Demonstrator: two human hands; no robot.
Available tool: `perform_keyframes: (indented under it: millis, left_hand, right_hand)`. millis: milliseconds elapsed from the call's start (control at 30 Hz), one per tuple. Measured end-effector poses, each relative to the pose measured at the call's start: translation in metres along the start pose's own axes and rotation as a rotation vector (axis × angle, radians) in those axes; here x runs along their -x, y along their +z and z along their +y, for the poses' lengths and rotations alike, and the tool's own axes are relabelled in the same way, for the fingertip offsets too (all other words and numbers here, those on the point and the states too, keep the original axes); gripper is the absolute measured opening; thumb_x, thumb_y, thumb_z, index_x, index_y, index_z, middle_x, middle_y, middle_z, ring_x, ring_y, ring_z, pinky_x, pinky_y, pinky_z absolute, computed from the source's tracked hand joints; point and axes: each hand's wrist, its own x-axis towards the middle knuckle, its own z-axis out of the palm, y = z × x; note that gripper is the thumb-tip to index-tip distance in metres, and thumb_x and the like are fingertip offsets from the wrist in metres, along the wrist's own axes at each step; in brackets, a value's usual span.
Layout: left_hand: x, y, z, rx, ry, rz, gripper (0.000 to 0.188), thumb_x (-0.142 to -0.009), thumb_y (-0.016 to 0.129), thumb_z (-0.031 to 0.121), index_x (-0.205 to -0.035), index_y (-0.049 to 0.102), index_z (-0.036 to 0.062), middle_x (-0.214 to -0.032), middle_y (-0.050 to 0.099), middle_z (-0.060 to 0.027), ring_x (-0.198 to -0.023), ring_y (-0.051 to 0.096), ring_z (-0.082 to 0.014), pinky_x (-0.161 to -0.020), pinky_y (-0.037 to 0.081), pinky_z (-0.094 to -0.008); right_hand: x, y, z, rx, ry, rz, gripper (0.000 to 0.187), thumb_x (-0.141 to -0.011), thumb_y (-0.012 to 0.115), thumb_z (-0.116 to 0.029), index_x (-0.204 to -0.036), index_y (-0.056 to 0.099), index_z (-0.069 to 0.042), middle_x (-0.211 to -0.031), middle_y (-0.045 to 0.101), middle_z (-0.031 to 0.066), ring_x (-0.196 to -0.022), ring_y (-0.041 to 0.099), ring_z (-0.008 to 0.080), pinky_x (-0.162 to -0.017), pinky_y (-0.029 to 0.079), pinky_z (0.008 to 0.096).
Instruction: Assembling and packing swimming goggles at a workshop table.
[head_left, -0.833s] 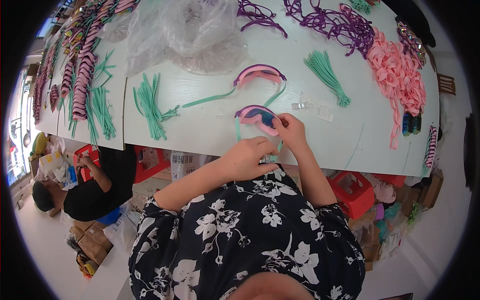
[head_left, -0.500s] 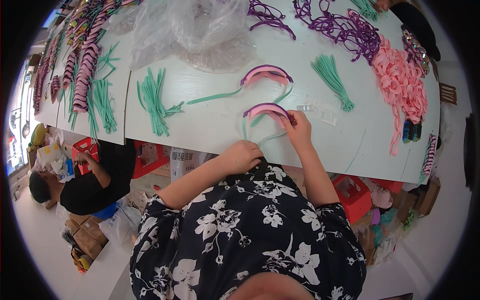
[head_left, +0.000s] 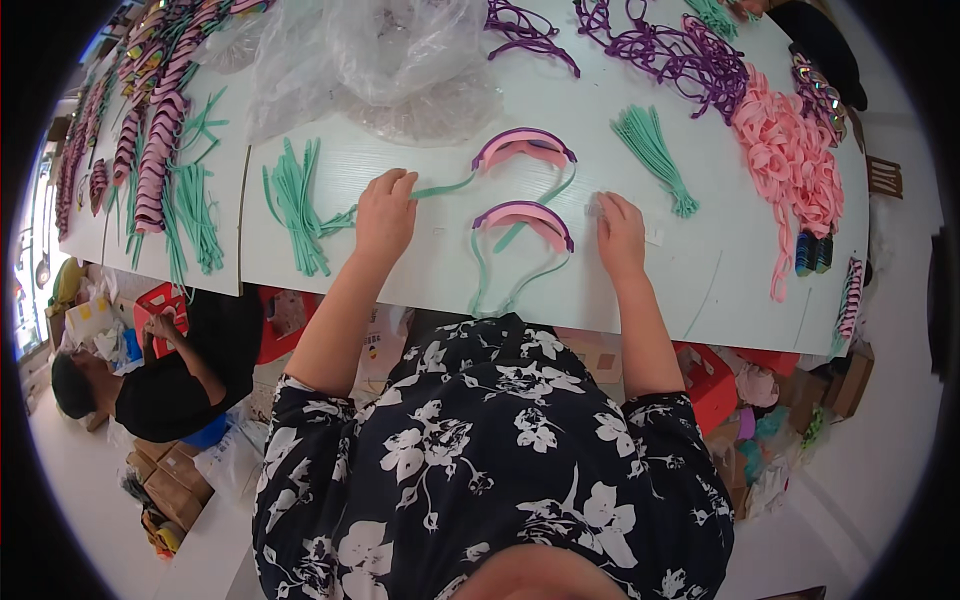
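The near swim goggles (head_left: 524, 212), all curvy pink with a purple rim, are sitting on the smooth white tabletop (head_left: 445, 265) between both hands, skinny mint strap (head_left: 480, 272) looped toward the edge. Left hand (head_left: 386, 212) is half curled over the far goggles (head_left: 527, 148)' flat rubbery-looking strap (head_left: 446, 190); right hand (head_left: 621, 235) is slightly bent at some clear plastic (head_left: 594, 208). Can't tell if either's gripping.

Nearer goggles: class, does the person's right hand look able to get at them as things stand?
Probably yes: the right hand is just right of the nearer goggles, and nothing visible blocks the way.
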Motion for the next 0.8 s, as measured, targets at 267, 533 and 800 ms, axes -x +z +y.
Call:
perform_keyframes:
  millis: [267, 533, 800]
  left_hand:
    - [0.007, 0.016, -0.025, -0.226, -0.135, -0.199, 0.013, -0.082, 0.062, 0.010, -0.090, 0.055, 0.0025, -0.094, 0.062, -0.0145, -0.089, 0.059, -0.0341, -0.079, 0.046, -0.0449]
    - [-0.031, -0.037, 0.054, 1.267, -0.697, -0.422, 0.031, -0.091, 0.046, 0.002, -0.122, 0.052, -0.0018, -0.090, 0.062, -0.0087, -0.087, 0.065, -0.0217, -0.080, 0.051, -0.0347]
    - [-0.020, -0.018, 0.084, 0.570, -0.027, -0.199, 0.025, -0.083, 0.061, -0.002, -0.107, 0.065, 0.0049, -0.092, 0.061, -0.0110, -0.088, 0.066, -0.0259, -0.082, 0.052, -0.0342]
  right_hand:
    - [0.005, -0.004, 0.004, -0.107, 0.187, -0.152, 0.022, -0.078, 0.061, -0.001, -0.100, 0.057, -0.004, -0.101, 0.060, 0.0113, -0.089, 0.060, 0.0297, -0.078, 0.049, 0.0394]
    - [-0.001, -0.015, -0.046, -1.263, 0.678, -0.151, 0.028, -0.090, 0.054, -0.006, -0.116, 0.043, -0.002, -0.082, 0.058, 0.0099, -0.059, 0.050, 0.0105, -0.050, 0.040, 0.0237]
    - [-0.036, -0.037, -0.107, -1.761, 0.783, -0.403, 0.028, -0.096, 0.041, -0.018, -0.102, 0.061, 0.001, -0.083, 0.057, 0.0041, -0.066, 0.048, 0.0100, -0.057, 0.037, 0.0234]
